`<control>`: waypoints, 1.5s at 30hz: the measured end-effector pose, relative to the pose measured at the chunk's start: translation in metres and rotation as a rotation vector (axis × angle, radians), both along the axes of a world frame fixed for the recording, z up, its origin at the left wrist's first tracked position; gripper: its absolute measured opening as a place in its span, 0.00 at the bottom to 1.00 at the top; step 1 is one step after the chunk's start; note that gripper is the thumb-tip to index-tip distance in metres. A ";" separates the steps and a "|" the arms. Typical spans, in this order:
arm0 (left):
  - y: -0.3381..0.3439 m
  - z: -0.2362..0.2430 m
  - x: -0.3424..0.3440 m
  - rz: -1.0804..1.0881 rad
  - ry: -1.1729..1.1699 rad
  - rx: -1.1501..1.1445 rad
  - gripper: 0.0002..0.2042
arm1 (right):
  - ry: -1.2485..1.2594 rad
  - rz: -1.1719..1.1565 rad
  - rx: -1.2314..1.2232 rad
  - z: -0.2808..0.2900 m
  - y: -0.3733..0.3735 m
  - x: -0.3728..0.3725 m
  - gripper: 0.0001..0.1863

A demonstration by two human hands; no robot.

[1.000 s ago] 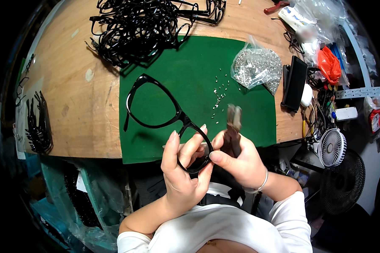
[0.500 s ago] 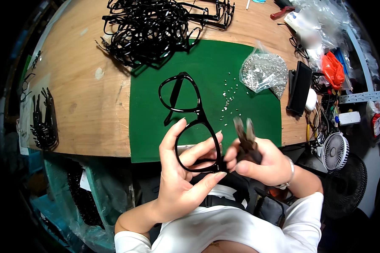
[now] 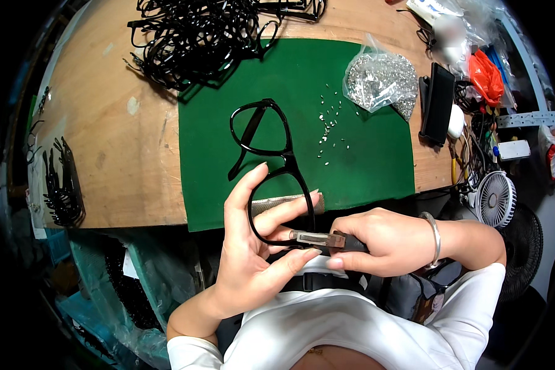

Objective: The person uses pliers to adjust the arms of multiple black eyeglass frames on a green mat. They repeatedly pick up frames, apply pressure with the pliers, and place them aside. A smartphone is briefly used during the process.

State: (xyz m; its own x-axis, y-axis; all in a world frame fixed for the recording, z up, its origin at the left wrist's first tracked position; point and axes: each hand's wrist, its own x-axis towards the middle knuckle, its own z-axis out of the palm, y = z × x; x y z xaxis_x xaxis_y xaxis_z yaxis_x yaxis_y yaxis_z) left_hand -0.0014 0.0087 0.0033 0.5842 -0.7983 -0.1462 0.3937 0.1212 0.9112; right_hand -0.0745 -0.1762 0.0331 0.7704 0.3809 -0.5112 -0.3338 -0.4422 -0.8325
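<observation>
Holding glasses [image 3: 290,163] in half-curled left hand [image 3: 245,246], across mat's [image 3: 376,172] near edge; gripping pliers [image 3: 317,239] in curled right hand [image 3: 382,242], apparently touching glasses.

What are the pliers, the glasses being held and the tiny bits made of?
The pliers look like metal at the tip, greyish with a dull shine. The glasses: probably plastic, glossy black with bright highlights. The tiny bits: silvery and shiny, perhaps metal; too small to tell.

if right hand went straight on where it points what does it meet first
Likely the black glasses frame at the tips of its pliers, with the left hand just beyond; depth is unclear.
</observation>
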 end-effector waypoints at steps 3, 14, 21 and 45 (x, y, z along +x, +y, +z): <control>-0.001 -0.004 -0.001 0.000 0.028 -0.009 0.40 | -0.100 -0.045 -0.215 -0.007 0.008 -0.004 0.13; -0.006 -0.006 0.004 0.047 0.007 0.081 0.40 | -0.196 -0.144 -0.154 -0.032 -0.016 -0.004 0.23; 0.008 -0.027 -0.011 0.118 -0.071 0.056 0.35 | -0.449 -0.090 -0.732 -0.074 -0.015 -0.013 0.28; 0.010 -0.035 -0.025 0.097 0.156 0.115 0.18 | -0.316 -0.343 -0.591 -0.093 -0.031 0.020 0.07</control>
State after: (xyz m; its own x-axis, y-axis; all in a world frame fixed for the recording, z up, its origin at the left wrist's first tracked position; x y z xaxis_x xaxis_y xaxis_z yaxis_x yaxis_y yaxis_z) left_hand -0.0261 0.0192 -0.0315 0.6206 -0.7125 -0.3275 0.5223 0.0641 0.8503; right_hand -0.0541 -0.2070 -0.0601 0.9404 -0.1762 -0.2908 -0.3178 -0.7594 -0.5678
